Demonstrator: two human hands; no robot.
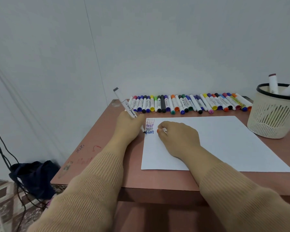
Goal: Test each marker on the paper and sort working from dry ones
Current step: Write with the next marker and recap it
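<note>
My left hand (130, 126) grips a white marker (126, 104) with a grey end, its dark tip touching the left edge of the white paper (224, 143). Several lines reading "test" (150, 126) in faint, purple and blue ink run down the paper's top left corner. My right hand (176, 136) rests curled on the paper just right of the writing, with something small, possibly a cap, half hidden in its fingers. A long row of capped markers (191, 102) lies along the back of the brown table (94, 148).
A cream mesh bin (271, 118) with a black rim stands at the right of the table and holds two markers (274, 84). A dark bag (33, 178) and cables lie on the floor to the left. A white wall rises right behind the table.
</note>
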